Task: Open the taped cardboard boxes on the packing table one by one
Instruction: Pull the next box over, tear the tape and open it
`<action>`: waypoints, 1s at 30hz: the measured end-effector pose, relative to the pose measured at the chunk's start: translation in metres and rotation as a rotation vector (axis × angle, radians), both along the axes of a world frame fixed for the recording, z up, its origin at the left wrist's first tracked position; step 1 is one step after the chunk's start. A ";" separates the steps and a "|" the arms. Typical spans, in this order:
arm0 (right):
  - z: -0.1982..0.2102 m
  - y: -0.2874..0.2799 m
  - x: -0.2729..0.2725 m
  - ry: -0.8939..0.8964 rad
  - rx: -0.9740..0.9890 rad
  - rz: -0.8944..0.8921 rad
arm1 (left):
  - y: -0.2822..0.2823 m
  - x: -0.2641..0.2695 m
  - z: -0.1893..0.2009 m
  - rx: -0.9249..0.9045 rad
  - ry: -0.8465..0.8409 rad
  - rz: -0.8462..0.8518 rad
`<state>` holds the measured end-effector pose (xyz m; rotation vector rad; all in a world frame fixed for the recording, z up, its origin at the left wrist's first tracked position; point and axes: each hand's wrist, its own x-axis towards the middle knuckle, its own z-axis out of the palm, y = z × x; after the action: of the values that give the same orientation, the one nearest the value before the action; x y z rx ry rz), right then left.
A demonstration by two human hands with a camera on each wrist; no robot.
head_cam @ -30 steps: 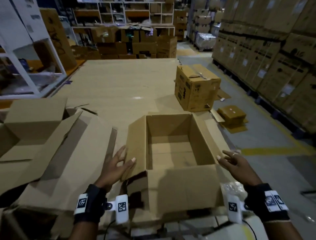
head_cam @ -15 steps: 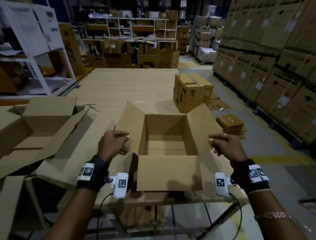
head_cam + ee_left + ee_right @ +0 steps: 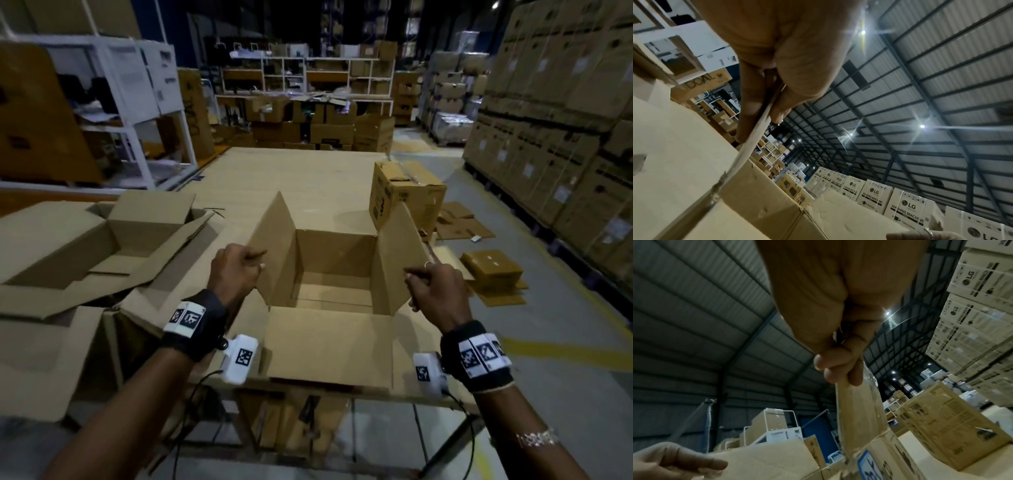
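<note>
An opened, empty cardboard box point(image 3: 334, 284) stands at the near edge of the packing table point(image 3: 308, 171). Its near flap hangs down toward me. My left hand point(image 3: 239, 267) pinches the edge of the raised left flap point(image 3: 274, 240), seen edge-on as the left flap point(image 3: 748, 154) between thumb and fingers of the left hand point(image 3: 772, 97). My right hand point(image 3: 431, 284) grips the raised right flap point(image 3: 399, 240); the right flap point(image 3: 859, 410) carries clear tape under the fingers of the right hand point(image 3: 838, 366). A closed taped box point(image 3: 404, 195) stands farther back on the right.
An opened box with spread flaps point(image 3: 102, 246) lies on the table to the left. Flattened cardboard and a small box point(image 3: 489, 267) lie on the floor at right. Stacked cartons point(image 3: 555, 137) line the right aisle; white shelving point(image 3: 130, 102) stands at left.
Both hands went from hovering open beside the flat side flaps to gripping them. The two flaps have been lifted from flat to upright, and the view has tilted up.
</note>
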<state>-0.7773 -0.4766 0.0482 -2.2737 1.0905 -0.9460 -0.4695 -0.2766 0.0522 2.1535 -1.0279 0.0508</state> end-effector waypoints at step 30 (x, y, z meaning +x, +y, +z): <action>0.155 0.232 0.194 -0.523 -0.291 0.296 | 0.286 0.160 0.162 -0.474 -0.134 0.009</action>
<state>-0.5836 -0.2444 0.2035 -2.1282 0.4024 -1.5267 -0.3093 0.0092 0.2138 1.7381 -0.9660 0.4075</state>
